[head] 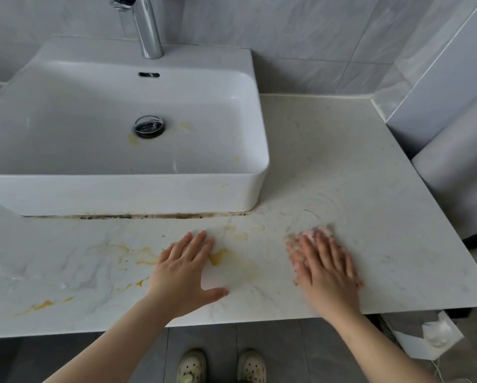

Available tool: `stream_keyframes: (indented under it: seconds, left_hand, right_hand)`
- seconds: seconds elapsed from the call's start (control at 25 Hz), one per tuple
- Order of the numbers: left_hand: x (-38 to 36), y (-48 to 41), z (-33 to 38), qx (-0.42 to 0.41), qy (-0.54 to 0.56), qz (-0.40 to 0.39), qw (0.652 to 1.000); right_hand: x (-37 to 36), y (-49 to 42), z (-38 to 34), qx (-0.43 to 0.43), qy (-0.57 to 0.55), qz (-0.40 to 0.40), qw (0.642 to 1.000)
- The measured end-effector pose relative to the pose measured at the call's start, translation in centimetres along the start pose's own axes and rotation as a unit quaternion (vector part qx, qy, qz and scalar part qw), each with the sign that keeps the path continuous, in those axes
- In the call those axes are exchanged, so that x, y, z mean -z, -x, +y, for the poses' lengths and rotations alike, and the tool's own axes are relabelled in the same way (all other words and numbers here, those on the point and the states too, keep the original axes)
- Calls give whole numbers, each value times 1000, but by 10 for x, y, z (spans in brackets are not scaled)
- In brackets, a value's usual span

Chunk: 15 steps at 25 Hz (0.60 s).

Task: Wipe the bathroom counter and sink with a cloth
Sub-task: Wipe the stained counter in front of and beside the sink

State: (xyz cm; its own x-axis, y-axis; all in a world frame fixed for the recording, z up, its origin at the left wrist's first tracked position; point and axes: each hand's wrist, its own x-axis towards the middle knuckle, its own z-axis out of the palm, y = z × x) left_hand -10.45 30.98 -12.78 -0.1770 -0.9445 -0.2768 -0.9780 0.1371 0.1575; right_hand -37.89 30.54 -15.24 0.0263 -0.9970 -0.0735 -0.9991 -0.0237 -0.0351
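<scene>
- A pair of pale shoes (pixel 220 366) stands on the grey tiled floor (pixel 273 349), below the counter's front edge.
- Low on the right, under the counter's corner, sits something white and crumpled (pixel 436 334); I cannot tell what it is.
- The left grip (pixel 182 272), a bare hand, lies flat on the pale marbled counter (pixel 369 175) with fingers straight and thumb spread, holding nothing.
- A yellow stain (pixel 218 257) sits just beside the left fingertips, and more yellow streaks (pixel 138 258) run off to the left along the front of the counter.
- The right grip (pixel 328 269), also bare, presses palm-down with straight fingers on a pinkish-white cloth (pixel 321 232). It is not curled round the cloth, and it looks slightly blurred.
- The cloth lies on the counter to the right of the sink, mostly under the hand, showing past the fingertips and along the hand's left side.
- Faint curved smears mark the counter beyond the cloth.
- A dark line of grime (pixel 138 216) runs where the white rectangular sink (pixel 121 193) meets the counter.
- Inside the basin, yellowish marks lie around the chrome drain (pixel 149 126).
- A chrome faucet (pixel 146 26) rises at the back of the sink, against grey wall tiles (pixel 300 37).
</scene>
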Motion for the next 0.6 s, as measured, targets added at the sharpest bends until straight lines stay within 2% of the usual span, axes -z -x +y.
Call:
stream_keyframes:
  seconds: [0.08,0.12,0.24,0.32,0.44,0.52,0.56,0.6]
  left_hand:
    - [0,0,0,-4,-2,-2,1000]
    - [0,0,0,-4,-3,-1,1000]
    - [0,0,-2,-9,3,-2,1000]
    - [1,1,-6,-18,5,0,1000]
    - [4,0,-14,-40,-6,11,999]
    - [5,-1,-19,-54,-20,17,998]
    - [5,-1,-20,-57,-22,16,998]
    - [4,-1,-21,-57,-23,11,998]
  right_hand:
    - [0,-10,-21,-86,-5,5,996]
    - [1,-7,-40,-77,-10,19,997]
    - [-11,24,-76,82,-24,-19,996]
    - [-9,29,-51,130,3,-35,991]
    - [-3,-2,-11,11,20,11,1000]
    - [0,-25,-18,-78,-10,-20,997]
    - [2,-27,-34,-68,-24,-22,997]
    - [2,-22,-53,-17,-30,-5,999]
